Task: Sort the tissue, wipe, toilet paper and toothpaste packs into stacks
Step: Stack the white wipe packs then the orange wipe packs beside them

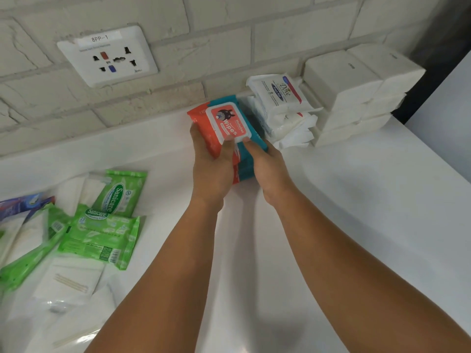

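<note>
Two bare forearms reach from the near edge over a white table [356,200]. Left hand [211,159] and right hand [267,166] each close their grip on a red and teal wipes pack [226,123], thumbs on its lid and fingers curled round its sides. It sits atop another like pack [240,173] at the far middle. Just right stand a Dove pack stack [280,98] and stacked white tissue packs [356,93]. Green Sanicare packs [102,233] lie near left.
</note>
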{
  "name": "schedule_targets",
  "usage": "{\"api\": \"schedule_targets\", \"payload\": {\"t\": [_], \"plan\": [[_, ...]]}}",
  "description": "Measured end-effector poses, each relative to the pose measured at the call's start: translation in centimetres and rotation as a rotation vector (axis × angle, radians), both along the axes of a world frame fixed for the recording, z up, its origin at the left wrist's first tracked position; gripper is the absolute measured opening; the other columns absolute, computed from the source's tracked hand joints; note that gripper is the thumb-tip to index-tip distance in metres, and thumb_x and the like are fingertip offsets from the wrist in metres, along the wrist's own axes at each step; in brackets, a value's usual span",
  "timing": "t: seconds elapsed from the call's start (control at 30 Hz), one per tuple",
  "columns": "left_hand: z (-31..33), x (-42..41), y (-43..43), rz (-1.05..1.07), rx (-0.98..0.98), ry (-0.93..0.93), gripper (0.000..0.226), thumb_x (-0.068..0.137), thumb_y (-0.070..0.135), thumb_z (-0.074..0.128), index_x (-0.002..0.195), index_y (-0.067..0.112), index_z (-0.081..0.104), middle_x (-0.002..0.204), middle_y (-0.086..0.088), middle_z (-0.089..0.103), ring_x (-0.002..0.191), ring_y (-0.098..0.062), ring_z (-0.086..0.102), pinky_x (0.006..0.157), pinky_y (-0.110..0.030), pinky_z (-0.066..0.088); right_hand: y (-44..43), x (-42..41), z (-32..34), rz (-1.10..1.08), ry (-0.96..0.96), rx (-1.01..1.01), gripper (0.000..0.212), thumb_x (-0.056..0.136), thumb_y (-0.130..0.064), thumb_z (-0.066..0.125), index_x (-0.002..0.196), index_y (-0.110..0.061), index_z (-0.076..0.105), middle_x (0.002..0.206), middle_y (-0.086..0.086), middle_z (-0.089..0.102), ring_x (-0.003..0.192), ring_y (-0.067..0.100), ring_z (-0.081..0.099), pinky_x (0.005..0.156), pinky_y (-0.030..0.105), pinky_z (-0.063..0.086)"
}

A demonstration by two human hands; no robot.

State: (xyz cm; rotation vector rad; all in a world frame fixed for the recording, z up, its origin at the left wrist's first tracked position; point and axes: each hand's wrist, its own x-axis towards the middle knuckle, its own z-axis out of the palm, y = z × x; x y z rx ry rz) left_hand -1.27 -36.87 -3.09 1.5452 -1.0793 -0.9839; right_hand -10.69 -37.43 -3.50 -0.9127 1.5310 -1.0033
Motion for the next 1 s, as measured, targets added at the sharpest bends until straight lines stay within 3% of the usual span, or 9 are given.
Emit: {"api": "schedule_targets", "payload": {"t": [0.13, 0.23, 0.43, 0.53, 0.63, 0.77, 1.0], "plan": [[0.1, 0.3, 0.0, -0.024, 0.015, -0.054, 0.063, 0.101, 0.047, 0.05, 0.155, 0.039, 0.02, 0.152, 0.014, 0.045, 0.129, -0.012, 0.053, 0.102, -0.036, 0.05, 0.2, -0.2, -0.2, 0.022, -0.009, -0.002, 0.052, 0.098, -0.05, 0.05, 0.144, -0.027, 0.042, 0.144, 0.0, 0.052, 0.131, 0.022, 0.051, 0.108, 0.039, 0.042], [0.3, 0.7, -0.1, -0.039, 0.013, -0.079, 0.058, 0.102, 0.046, 0.049, 0.154, 0.039, 0.024, 0.148, 0.017, 0.048, 0.12, -0.006, 0.055, 0.092, -0.024, 0.05, 0.7, -0.2, -0.4, 0.036, 0.048, -0.042, 0.052, 0.098, -0.052, 0.049, 0.144, -0.027, 0.044, 0.143, 0.0, 0.053, 0.13, 0.021, 0.053, 0.107, 0.041, 0.045], [1.4, 1.1, 1.0, -0.021, 0.049, -0.047, 0.06, 0.102, 0.047, 0.051, 0.154, 0.038, 0.022, 0.131, 0.026, 0.052, 0.101, 0.004, 0.062, 0.087, -0.021, 0.053, 2.3, -1.0, -0.3, 0.079, 0.141, -0.111, 0.047, 0.101, -0.046, 0.047, 0.142, -0.024, 0.045, 0.137, -0.002, 0.058, 0.124, 0.018, 0.057, 0.095, 0.028, 0.049], [2.0, 1.5, 2.4, -0.006, 0.117, -0.058, 0.073, 0.1, 0.052, 0.05, 0.159, 0.031, 0.011, 0.158, 0.008, 0.037, 0.137, -0.015, 0.048, 0.103, -0.033, 0.044, 4.0, -1.8, -0.1, 0.094, 0.243, -0.095, 0.049, 0.101, -0.045, 0.048, 0.143, -0.022, 0.041, 0.143, -0.001, 0.053, 0.129, 0.02, 0.053, 0.097, 0.029, 0.046], [2.2, 2.0, 4.3, 0.01, 0.143, -0.097, 0.079, 0.098, 0.056, 0.051, 0.16, 0.03, 0.01, 0.164, 0.0, 0.028, 0.146, -0.023, 0.037, 0.11, -0.038, 0.04, 6.5, -2.3, 0.3, 0.119, 0.328, -0.083, 0.054, 0.1, -0.043, 0.051, 0.148, -0.024, 0.035, 0.149, -0.001, 0.047, 0.134, 0.02, 0.048, 0.101, 0.032, 0.044], [2.1, 3.0, 7.5, 0.035, 0.123, -0.218, 0.074, 0.098, 0.052, 0.054, 0.159, 0.027, 0.02, 0.16, -0.002, 0.036, 0.14, -0.024, 0.045, 0.111, -0.039, 0.039, 9.4, -2.5, 0.9, 0.188, 0.435, -0.113, 0.058, 0.099, -0.04, 0.053, 0.151, -0.02, 0.034, 0.152, 0.0, 0.045, 0.138, 0.021, 0.045, 0.108, 0.034, 0.04], [2.0, 5.4, 14.9, 0.042, 0.115, -0.336, 0.045, 0.097, 0.04, 0.059, 0.14, 0.031, 0.051, 0.138, 0.014, 0.057, 0.125, -0.014, 0.056, 0.106, -0.039, 0.047, 13.8, -0.2, 2.8, 0.37, 0.512, -0.234, 0.054, 0.098, -0.04, 0.056, 0.147, -0.024, 0.04, 0.149, -0.004, 0.048, 0.136, 0.016, 0.047, 0.108, 0.029, 0.039]]}}
